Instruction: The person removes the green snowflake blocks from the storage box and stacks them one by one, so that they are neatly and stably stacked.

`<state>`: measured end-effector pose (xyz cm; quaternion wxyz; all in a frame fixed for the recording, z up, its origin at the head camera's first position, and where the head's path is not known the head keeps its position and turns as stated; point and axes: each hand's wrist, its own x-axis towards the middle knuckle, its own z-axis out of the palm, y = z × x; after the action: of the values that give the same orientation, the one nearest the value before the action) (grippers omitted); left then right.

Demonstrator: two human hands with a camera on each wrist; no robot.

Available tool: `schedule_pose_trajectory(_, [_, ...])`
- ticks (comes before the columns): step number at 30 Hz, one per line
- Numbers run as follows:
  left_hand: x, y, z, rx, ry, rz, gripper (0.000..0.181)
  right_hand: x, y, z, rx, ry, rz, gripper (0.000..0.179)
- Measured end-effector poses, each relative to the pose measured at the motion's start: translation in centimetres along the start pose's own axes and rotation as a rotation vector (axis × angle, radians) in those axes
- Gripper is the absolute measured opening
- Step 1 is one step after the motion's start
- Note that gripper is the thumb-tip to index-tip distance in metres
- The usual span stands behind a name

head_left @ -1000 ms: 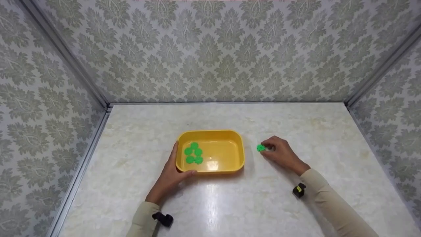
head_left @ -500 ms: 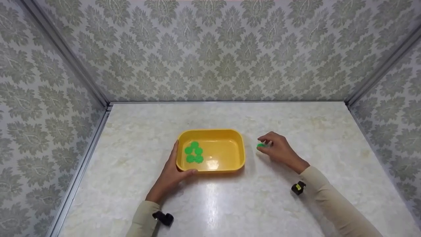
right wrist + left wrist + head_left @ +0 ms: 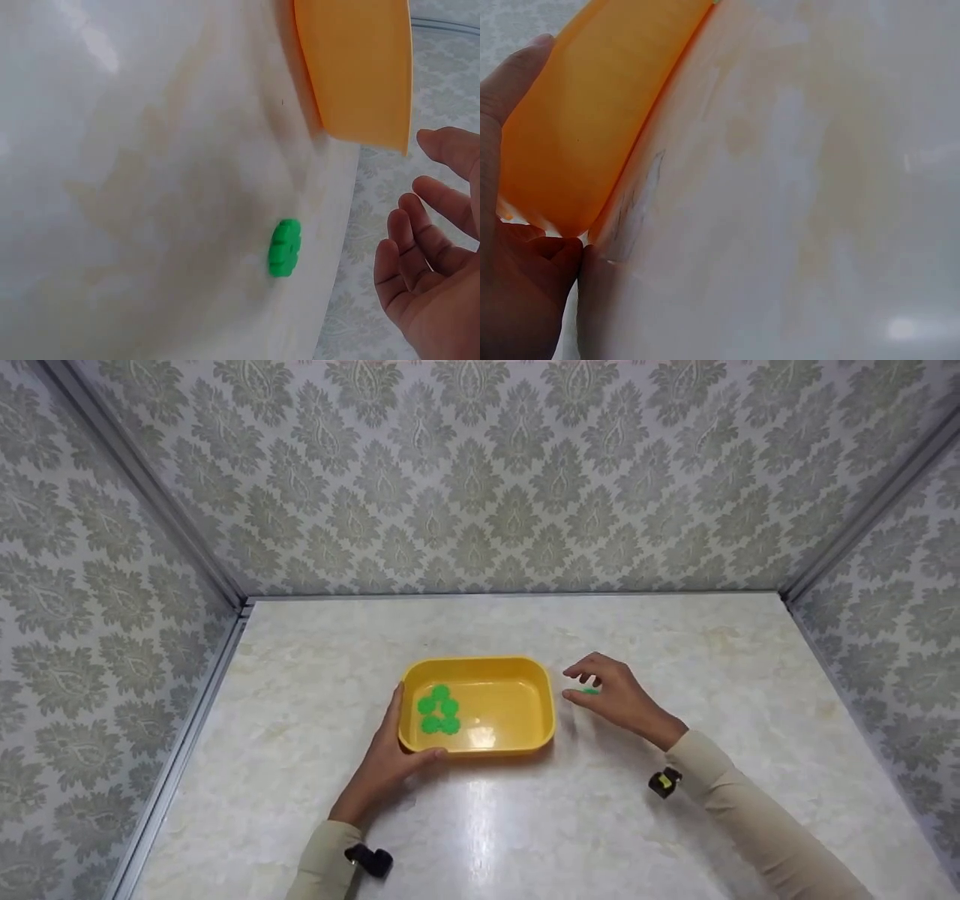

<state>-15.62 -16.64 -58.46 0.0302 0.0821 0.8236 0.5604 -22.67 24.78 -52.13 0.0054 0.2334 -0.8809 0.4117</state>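
Observation:
A yellow plastic tray (image 3: 501, 701) stands on the table in the head view. My left hand (image 3: 390, 754) grips its near left corner, thumb along the front and fingers on the left side; the left wrist view shows thumb and fingers at the tray's outer wall (image 3: 592, 112). Several green notched discs (image 3: 440, 691) lie in a ring in the tray's left part. Right of the tray, my right hand (image 3: 615, 694) holds nothing, its fingers spread and loosely bent. One green notched disc (image 3: 285, 248) lies on the table below that hand, partly hidden by it in the head view.
The pale marbled table (image 3: 480, 825) meets patterned wall panels (image 3: 480, 495) at the back and both sides. A small black wrist camera (image 3: 369, 860) sits on the left wrist, another black camera (image 3: 664, 782) on the right.
My right hand has let go of the green disc, leaving it on the table, and has moved left toward the tray with fingers spread. The left hand keeps its hold.

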Motion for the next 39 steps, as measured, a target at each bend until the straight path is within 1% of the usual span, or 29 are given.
schedule_pose_trajectory(9, [0.0,0.1,0.0,-0.017,-0.004,-0.004,0.134,0.9,-1.5,0.8,0.024,-0.062,-0.027,0.03])
schedule_pose_trajectory(18, [0.0,0.0,-0.1,-0.01,0.0,-0.004,0.135,2.0,-2.6,2.1,0.027,-0.103,-0.097,0.032])
schedule_pose_trajectory(27, [0.1,-0.2,-0.1,-0.008,-0.006,0.006,0.135,2.7,-3.6,3.4,0.032,-0.107,-0.151,0.024])
schedule_pose_trajectory(31, [0.1,-0.2,-0.1,-0.007,-0.006,0.008,0.134,3.1,-4.2,3.9,0.029,-0.11,-0.176,0.025])
schedule_pose_trajectory(34, [0.1,-0.1,-0.1,-0.009,-0.003,0.007,0.134,3.4,-4.7,4.3,0.034,-0.129,-0.175,0.027])
schedule_pose_trajectory(39, [0.1,0.0,0.0,-0.014,0.0,0.0,0.135,3.8,-5.3,5.2,0.045,-0.172,-0.15,0.03])
